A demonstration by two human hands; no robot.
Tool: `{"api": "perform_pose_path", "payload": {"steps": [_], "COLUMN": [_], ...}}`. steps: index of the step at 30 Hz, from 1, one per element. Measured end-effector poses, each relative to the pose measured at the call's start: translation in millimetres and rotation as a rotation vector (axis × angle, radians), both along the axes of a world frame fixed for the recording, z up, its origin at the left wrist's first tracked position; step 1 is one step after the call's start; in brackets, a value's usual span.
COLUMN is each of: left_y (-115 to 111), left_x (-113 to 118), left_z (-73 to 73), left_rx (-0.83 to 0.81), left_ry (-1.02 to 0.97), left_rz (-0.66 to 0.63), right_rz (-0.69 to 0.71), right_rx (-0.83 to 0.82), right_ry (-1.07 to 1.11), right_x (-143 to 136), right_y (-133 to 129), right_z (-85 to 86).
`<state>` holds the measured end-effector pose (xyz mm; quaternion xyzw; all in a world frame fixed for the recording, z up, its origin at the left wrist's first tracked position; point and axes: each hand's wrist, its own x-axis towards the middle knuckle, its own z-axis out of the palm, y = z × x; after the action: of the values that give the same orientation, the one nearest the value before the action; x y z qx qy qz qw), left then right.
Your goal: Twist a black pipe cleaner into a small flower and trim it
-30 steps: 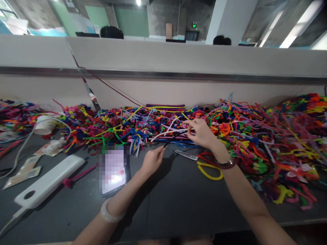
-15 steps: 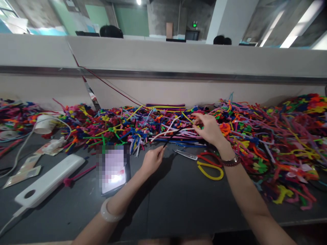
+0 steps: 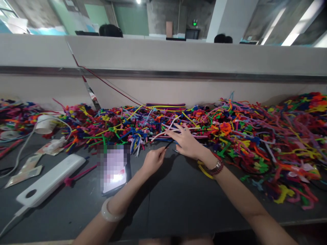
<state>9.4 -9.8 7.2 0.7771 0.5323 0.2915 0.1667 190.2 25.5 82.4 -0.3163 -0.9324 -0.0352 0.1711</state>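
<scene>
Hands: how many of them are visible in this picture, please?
2. The left hand holds a thin black stem; the right hand, spread open, is at the front of the colourful pile. Other people's hands may be hidden behind the partition.

Pipe-cleaner heap (image 3: 112,124) on table (image 3: 173,211), far side; partition (image 3: 163,56) behind. Near left: power bank (image 3: 52,178); phone (image 3: 114,172) right of it, scissors (image 3: 205,171) farther right. Cup (image 3: 43,126) far left, at heap.

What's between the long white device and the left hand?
Head view: a pink fuzzy stem, then a phone nearer the left hand, both on the dark tabletop.
</scene>
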Motion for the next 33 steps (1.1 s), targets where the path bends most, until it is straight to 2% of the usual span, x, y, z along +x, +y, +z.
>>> {"api": "perform_pose_path", "payload": {"steps": [4, 8, 12, 26, 33], "left_y": [-1, -1, -1, -1, -1], "left_x": [-1, -1, -2, -2, -2], "left_z": [1.6, 3.2, 3.1, 5.2, 3.2], "left_rx": [0.004, 0.031, 0.036, 0.046, 0.081], "left_ry": [-0.003, -0.008, -0.07, -0.091, -0.089], "left_rz": [0.013, 0.047, 0.063, 0.079, 0.093], "right_rz": [-0.053, -0.084, -0.077, -0.107, -0.152], "right_rx": [-0.015, -0.102, -0.127, -0.158, -0.101], "right_ry": [-0.024, -0.083, -0.015, -0.005, 0.022], "right_x": [16, 33, 43, 51, 57], "right_y": [10, 21, 24, 24, 27], "right_z": [6.3, 11.1, 16.0, 20.6, 23.6]}}
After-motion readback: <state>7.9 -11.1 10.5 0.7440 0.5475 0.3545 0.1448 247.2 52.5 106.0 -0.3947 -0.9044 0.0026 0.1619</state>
